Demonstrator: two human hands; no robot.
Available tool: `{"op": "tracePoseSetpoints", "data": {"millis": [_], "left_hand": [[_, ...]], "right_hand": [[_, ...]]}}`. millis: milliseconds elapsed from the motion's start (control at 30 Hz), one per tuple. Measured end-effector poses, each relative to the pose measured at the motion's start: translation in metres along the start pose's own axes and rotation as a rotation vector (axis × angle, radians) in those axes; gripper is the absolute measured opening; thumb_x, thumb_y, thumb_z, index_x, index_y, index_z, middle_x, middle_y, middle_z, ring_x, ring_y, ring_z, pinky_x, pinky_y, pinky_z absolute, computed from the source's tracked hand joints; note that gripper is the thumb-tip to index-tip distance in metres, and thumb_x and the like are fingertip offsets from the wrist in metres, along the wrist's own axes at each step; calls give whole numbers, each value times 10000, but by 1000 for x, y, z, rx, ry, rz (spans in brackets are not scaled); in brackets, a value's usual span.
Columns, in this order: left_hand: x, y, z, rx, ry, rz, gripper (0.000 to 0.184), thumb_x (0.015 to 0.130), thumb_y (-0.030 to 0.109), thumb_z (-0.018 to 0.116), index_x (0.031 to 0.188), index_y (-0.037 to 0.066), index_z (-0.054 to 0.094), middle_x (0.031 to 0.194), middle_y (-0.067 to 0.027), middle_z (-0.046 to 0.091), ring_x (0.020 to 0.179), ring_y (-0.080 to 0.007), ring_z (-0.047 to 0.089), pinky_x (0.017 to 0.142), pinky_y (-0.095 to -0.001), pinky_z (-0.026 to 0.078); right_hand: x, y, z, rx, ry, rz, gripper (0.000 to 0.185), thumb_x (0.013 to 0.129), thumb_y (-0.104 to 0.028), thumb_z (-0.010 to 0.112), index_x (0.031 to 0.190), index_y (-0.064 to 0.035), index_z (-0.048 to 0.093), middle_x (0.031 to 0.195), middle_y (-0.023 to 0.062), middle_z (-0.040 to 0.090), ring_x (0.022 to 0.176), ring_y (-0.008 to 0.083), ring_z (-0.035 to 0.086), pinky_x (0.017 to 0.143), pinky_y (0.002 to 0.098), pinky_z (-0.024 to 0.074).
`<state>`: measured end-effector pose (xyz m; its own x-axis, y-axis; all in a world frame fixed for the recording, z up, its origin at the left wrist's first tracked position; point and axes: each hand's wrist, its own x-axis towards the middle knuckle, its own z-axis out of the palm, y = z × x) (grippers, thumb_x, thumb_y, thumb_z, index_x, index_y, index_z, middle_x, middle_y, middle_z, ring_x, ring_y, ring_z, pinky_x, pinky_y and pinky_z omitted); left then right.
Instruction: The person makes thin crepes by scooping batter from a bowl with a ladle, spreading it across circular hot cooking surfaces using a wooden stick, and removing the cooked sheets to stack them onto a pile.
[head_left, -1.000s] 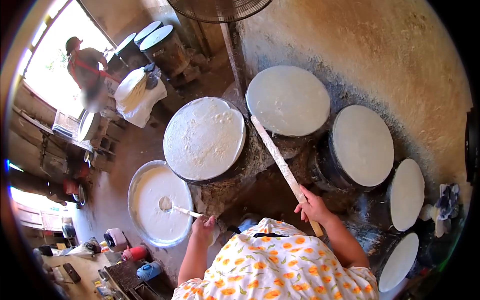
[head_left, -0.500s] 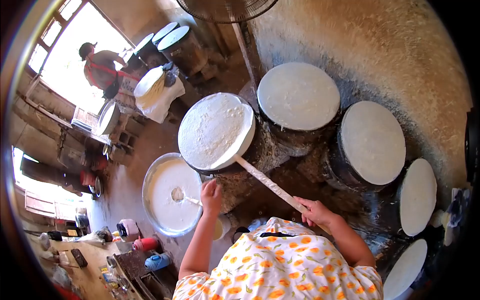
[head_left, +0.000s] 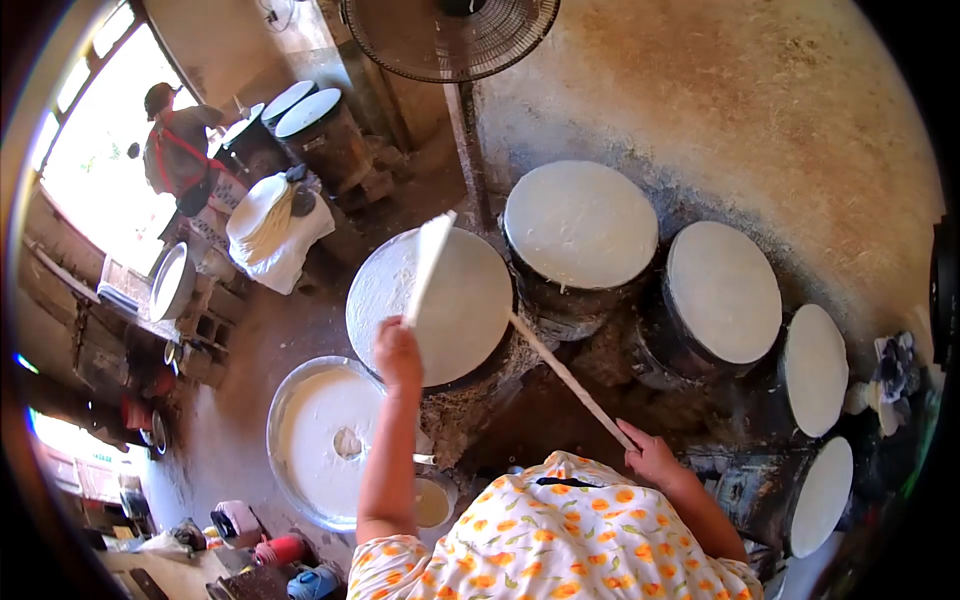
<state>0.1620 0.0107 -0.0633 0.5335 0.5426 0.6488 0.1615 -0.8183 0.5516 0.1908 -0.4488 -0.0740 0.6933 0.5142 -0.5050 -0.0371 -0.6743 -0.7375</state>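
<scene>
My left hand point(head_left: 398, 355) is closed on the lower end of a raised white flatbread edge point(head_left: 430, 262), above a round drum griddle point(head_left: 470, 340). Rough white batter or dough covers the griddle's left part; its right part looks smooth and pale. My right hand point(head_left: 652, 456) grips the near end of a long wooden stick point(head_left: 570, 382), whose far tip is by the griddle's right rim. Below my left forearm stands a wide metal basin point(head_left: 283, 470) of white batter with a ladle in it, its handle partly hidden by the arm.
More drum griddles with white rounds curve along the wall to the right, the nearest being a large one point(head_left: 580, 225). A fan point(head_left: 455, 60) stands ahead. At the back left, another person point(head_left: 185, 150) works beside a stack of flatbreads point(head_left: 258, 215) and a tilted metal basin point(head_left: 173, 282).
My left hand has moved up over the griddle and now holds the raised white edge. The stick has drawn back from under the flatbread to the rim. The view has shifted.
</scene>
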Motion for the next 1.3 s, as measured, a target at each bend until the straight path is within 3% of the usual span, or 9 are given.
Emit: {"op": "tracePoseSetpoints", "data": {"millis": [133, 200, 433, 733, 933, 1067, 1200, 1233, 1300], "left_hand": [[70, 2, -71, 38, 24, 116, 93, 789, 2, 580, 705, 2, 540, 884, -139, 608, 825, -286, 579, 716, -357, 469], [100, 10, -92, -32, -44, 135, 79, 799, 7, 565, 724, -15, 555, 889, -140, 613, 812, -287, 581, 725, -354, 469], [129, 52, -102, 38, -463, 458, 68, 764, -13, 526, 805, -30, 576, 887, -189, 583, 798, -365, 570, 712, -398, 476], [28, 211, -74, -198, -1034, 765, 35, 714, 4, 543, 685, -12, 534, 890, -215, 600, 693, -403, 584, 635, -448, 487], [-91, 356, -66, -687, -1270, 1174, 100, 653, -48, 597, 662, 26, 531, 922, -171, 623, 730, -316, 632, 591, -366, 521], [-197, 461, -85, -1056, -1457, 1266, 116, 675, -44, 630, 692, -2, 524, 989, -206, 599, 767, -348, 614, 626, -367, 515], [-280, 549, -117, -1509, -1523, 1161, 66, 762, -22, 583, 717, -47, 541, 961, -226, 600, 787, -332, 596, 661, -334, 472], [-302, 560, -117, -1499, -1509, 1039, 211, 826, 127, 563, 903, -58, 628, 992, -172, 617, 859, -257, 592, 763, -328, 445], [-350, 587, -119, -1595, -1601, 723, 259, 873, 144, 556, 1021, -66, 591, 1005, -127, 625, 882, -196, 588, 760, -290, 447]], "right_hand": [[-18, 25, 31, 31, 256, -125, 674, 758, -75, 558, 1382, -272, 392, 848, 143, 660, 652, 215, 614, 689, 316, 508], [-36, 12, 40, 22, 311, 106, 684, 761, -69, 557, 1390, -270, 378, 918, 150, 651, 696, 221, 617, 706, 315, 497], [-75, 31, 84, 117, 537, 108, 639, 773, -26, 528, 1375, -201, 404, 802, 116, 620, 635, 157, 574, 620, 289, 480], [-154, 74, 113, 326, 810, 178, 599, 788, -51, 537, 1363, -169, 420, 921, 121, 625, 654, 149, 540, 641, 287, 468], [-257, 134, 159, 525, 1167, 369, 612, 776, -17, 531, 1351, -202, 438, 750, 110, 597, 602, 178, 535, 612, 302, 470], [-323, 188, 221, 669, 1552, 467, 600, 764, 44, 534, 1322, -175, 488, 660, -17, 488, 588, 74, 451, 540, 242, 409], [-399, 207, 289, 907, 1818, 757, 592, 781, 42, 527, 1323, -192, 492, 694, 2, 536, 597, 90, 475, 548, 246, 415], [-413, 211, 311, 977, 1932, 797, 594, 779, 49, 524, 1326, -181, 489, 699, -5, 527, 595, 86, 470, 543, 242, 410], [-440, 199, 335, 1133, 2117, 871, 582, 779, 62, 510, 1321, -148, 490, 709, -17, 506, 584, 68, 454, 526, 220, 388]]}}
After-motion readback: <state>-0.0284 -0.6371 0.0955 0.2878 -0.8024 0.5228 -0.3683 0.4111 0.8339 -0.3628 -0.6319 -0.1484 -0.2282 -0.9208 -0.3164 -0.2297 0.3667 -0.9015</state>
